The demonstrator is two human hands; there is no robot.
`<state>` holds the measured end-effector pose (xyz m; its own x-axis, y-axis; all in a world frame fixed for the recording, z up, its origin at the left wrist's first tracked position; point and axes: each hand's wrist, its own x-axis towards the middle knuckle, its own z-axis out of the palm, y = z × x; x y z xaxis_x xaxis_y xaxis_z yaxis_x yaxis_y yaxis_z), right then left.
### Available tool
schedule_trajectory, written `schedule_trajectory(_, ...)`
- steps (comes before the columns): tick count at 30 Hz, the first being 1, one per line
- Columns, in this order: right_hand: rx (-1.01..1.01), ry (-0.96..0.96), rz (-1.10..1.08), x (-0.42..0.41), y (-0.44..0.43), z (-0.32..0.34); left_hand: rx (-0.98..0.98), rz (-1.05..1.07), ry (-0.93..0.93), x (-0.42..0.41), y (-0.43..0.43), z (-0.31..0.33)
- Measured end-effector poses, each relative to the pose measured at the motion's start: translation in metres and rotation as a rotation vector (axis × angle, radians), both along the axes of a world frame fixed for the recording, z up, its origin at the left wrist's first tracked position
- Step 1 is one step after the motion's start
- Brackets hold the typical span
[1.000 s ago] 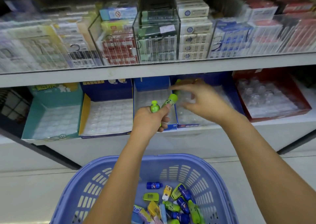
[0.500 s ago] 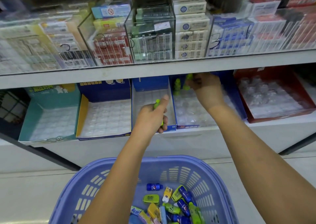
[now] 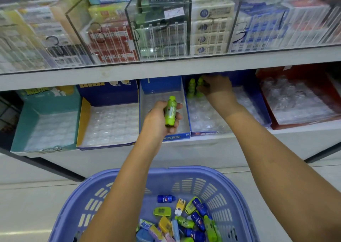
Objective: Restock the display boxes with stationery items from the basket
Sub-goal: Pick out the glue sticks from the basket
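My left hand (image 3: 160,118) grips a small green bottle-shaped item (image 3: 170,111), upright, above the narrow blue display box (image 3: 144,112). My right hand (image 3: 216,90) reaches to the back of the wider blue display box (image 3: 262,103) and closes on a second green bottle item (image 3: 200,86), which stands in the clear insert beside another green bottle (image 3: 191,88). Below, the purple basket (image 3: 234,192) holds several small stationery items: blue bottles (image 3: 166,198), green bottles, yellow and green cases.
On the lower shelf stand a teal box (image 3: 24,123), a yellow-edged blue box (image 3: 83,120) and a red box (image 3: 265,86), all with clear inserts. The upper shelf (image 3: 166,68) overhangs them, stacked with acrylic cases of packaged goods.
My right hand moved one green bottle from near my left hand to the back of the wider blue box. My left hand turned the remaining bottle upright.
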<state>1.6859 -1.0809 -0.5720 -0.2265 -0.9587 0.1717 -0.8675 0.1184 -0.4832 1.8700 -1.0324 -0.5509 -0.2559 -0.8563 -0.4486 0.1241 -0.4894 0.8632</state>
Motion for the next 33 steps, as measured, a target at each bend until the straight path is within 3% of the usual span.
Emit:
schedule_trajectory(2,0.062,-0.056,0.028,-0.003,-0.003,0.004,-0.028,-0.018,0.035,0.000,0.002,0.002)
schedule_trajectory(4,0.098,-0.234,0.039,-0.008,0.003,0.006,-0.060,-0.022,0.076,-0.003,0.006,0.006)
schedule_trajectory(7,-0.021,-0.404,-0.022,-0.015,0.020,0.011,-0.129,0.020,0.108,-0.010,0.012,0.010)
schedule_trajectory(9,-0.040,-0.561,-0.019,-0.016,0.034,0.021,-0.272,0.024,0.007,-0.015,0.016,0.009)
schedule_trajectory(11,0.069,-0.803,0.128,-0.009,0.052,0.036,-0.497,-0.049,-0.180,-0.022,0.019,0.005)
schedule_trajectory(14,0.127,-0.853,0.302,-0.001,0.071,0.048,-0.740,-0.047,-0.351,-0.036,0.019,0.001)
schedule_trajectory(18,-0.066,-0.958,0.103,-0.007,0.067,0.046,-0.753,-0.063,-0.464,-0.050,0.016,0.002)
schedule_trajectory(21,-0.219,-0.628,-0.119,-0.020,0.053,0.029,-0.777,-0.281,-0.715,-0.058,0.025,-0.008)
schedule_trajectory(24,-0.248,-0.370,-0.159,-0.027,0.045,0.011,-0.853,-0.555,-0.882,-0.059,0.042,-0.025)
schedule_trajectory(27,-0.184,-0.304,-0.106,-0.030,0.036,0.000,-0.889,-0.672,-0.936,-0.055,0.048,-0.036)
schedule_trajectory(33,-0.138,-0.205,-0.036,-0.031,0.029,0.000,-0.918,-0.691,-0.939,-0.053,0.047,-0.038)
